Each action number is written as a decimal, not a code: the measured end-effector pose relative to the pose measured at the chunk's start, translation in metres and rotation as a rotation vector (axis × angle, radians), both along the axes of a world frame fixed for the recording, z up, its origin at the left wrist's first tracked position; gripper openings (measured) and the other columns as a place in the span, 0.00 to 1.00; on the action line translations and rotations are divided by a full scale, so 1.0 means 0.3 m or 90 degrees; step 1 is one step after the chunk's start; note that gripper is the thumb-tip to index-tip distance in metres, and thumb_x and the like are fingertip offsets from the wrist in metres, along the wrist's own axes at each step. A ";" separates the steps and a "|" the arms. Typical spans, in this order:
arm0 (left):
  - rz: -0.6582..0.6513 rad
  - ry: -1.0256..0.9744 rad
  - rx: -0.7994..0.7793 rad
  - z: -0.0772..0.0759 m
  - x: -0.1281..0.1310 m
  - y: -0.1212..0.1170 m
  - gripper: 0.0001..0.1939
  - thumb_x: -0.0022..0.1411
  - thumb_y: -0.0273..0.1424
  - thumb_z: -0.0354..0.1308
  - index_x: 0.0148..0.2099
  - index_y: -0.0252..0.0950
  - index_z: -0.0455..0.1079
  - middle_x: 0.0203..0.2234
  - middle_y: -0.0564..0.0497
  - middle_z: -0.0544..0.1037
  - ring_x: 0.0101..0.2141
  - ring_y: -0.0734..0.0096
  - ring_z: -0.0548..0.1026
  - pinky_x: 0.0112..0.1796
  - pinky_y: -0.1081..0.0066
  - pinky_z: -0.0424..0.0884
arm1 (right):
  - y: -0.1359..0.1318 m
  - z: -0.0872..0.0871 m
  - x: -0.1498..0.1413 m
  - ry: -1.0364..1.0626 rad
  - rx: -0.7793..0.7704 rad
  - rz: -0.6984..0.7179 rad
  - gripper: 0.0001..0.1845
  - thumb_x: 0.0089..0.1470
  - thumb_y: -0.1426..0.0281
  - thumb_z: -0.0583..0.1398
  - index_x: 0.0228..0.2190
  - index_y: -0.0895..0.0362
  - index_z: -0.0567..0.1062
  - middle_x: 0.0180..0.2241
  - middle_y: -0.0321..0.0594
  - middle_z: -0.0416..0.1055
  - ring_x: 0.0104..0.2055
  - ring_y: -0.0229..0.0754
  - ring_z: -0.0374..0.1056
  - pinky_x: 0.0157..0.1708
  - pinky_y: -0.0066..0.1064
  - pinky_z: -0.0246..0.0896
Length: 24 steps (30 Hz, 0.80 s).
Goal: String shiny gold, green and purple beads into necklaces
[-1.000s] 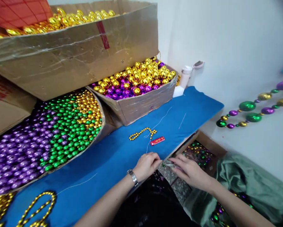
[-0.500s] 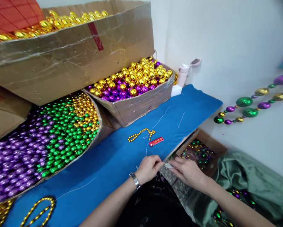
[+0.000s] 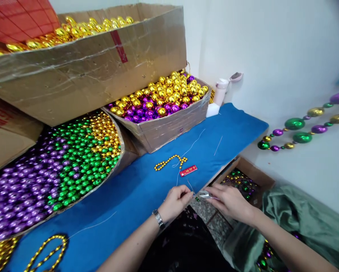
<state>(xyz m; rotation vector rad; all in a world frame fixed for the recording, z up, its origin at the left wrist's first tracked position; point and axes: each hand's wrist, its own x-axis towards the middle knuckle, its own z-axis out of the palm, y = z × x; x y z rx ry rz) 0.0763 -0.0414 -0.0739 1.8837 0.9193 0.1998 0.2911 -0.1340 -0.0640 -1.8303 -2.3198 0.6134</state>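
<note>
My left hand (image 3: 175,201), with a metal watch (image 3: 158,218) at its wrist, pinches a thin white thread (image 3: 190,185) over the table's front edge. Close by on the right, my right hand (image 3: 233,202) is closed around small thread snips (image 3: 206,195), whose pale metal blades point at the left fingertips. Between the two hands hangs a small green bead (image 3: 197,199). Just beyond them on the blue cloth (image 3: 146,181) lie a short string of gold beads (image 3: 171,161) and a red packet (image 3: 188,170).
Cardboard boxes hold gold balls (image 3: 169,90), purple balls (image 3: 139,112) and loose purple and green beads (image 3: 73,166). A gold bead string (image 3: 44,251) lies front left. A pale bottle (image 3: 220,92) stands at the back. A finished-looking bead necklace (image 3: 295,124) hangs at the right.
My right hand has drawn slightly away from the left fingertips, and the snips' blades show more clearly. The green bead and a thread end have come into view between the hands.
</note>
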 end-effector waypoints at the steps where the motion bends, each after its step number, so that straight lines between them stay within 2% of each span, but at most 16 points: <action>1: -0.001 0.007 0.003 0.000 0.000 0.000 0.16 0.61 0.40 0.48 0.29 0.34 0.67 0.22 0.53 0.72 0.26 0.73 0.67 0.28 0.75 0.60 | 0.003 0.008 -0.006 0.002 -0.001 0.011 0.16 0.61 0.62 0.49 0.49 0.47 0.65 0.35 0.36 0.69 0.36 0.39 0.68 0.33 0.27 0.58; 9: -0.050 0.084 0.119 0.020 0.011 -0.007 0.14 0.62 0.37 0.47 0.30 0.37 0.68 0.25 0.52 0.75 0.28 0.70 0.71 0.29 0.74 0.59 | 0.018 0.031 -0.057 -0.030 0.003 0.047 0.15 0.61 0.62 0.48 0.45 0.49 0.70 0.32 0.38 0.70 0.34 0.39 0.68 0.29 0.26 0.56; 16: -0.070 0.103 0.135 0.014 0.008 -0.018 0.12 0.61 0.36 0.48 0.30 0.37 0.67 0.25 0.52 0.76 0.28 0.70 0.72 0.29 0.74 0.59 | 0.033 0.012 -0.088 -0.051 0.011 0.096 0.14 0.61 0.63 0.48 0.41 0.52 0.71 0.34 0.38 0.70 0.34 0.40 0.68 0.29 0.26 0.56; 20: -0.032 0.060 0.074 0.017 0.002 -0.016 0.13 0.61 0.37 0.48 0.29 0.36 0.67 0.24 0.53 0.74 0.28 0.71 0.70 0.30 0.74 0.60 | 0.017 0.016 -0.038 -0.066 0.007 0.126 0.10 0.59 0.63 0.52 0.35 0.50 0.73 0.30 0.35 0.69 0.32 0.39 0.67 0.29 0.26 0.57; 22: 0.017 0.012 0.006 0.024 -0.003 -0.013 0.14 0.61 0.39 0.49 0.28 0.35 0.65 0.23 0.53 0.72 0.27 0.72 0.68 0.30 0.74 0.60 | 0.032 0.014 0.007 -0.084 0.018 0.096 0.12 0.59 0.62 0.51 0.40 0.49 0.72 0.33 0.36 0.68 0.32 0.38 0.67 0.30 0.26 0.58; 24: 0.075 -0.044 -0.080 0.037 -0.012 -0.009 0.15 0.61 0.39 0.49 0.29 0.34 0.64 0.22 0.54 0.70 0.26 0.74 0.66 0.29 0.75 0.60 | 0.076 0.001 0.049 -0.111 0.044 0.032 0.18 0.61 0.61 0.48 0.49 0.50 0.67 0.39 0.41 0.66 0.34 0.38 0.67 0.31 0.27 0.60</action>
